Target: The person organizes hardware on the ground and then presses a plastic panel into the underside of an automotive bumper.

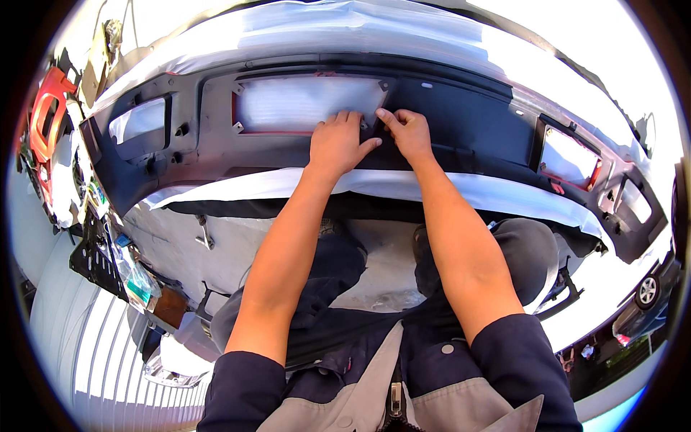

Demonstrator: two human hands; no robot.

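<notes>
A long dark plastic panel, resembling a bumper, lies across in front of me with several cut openings. Its middle opening holds a pale rectangular area with metal corner tabs. My left hand rests at the lower right part of this area, fingers slightly bent and thumb apart. My right hand is closed at the area's right edge, thumb raised and fingers curled; what it grips there is hidden. Pale sheeting shows under the panel.
A red plastic part, a black perforated piece and loose items are piled on the left. A tool lies on the concrete floor below the panel. My bent knees flank my arms. A parked car is at the far right.
</notes>
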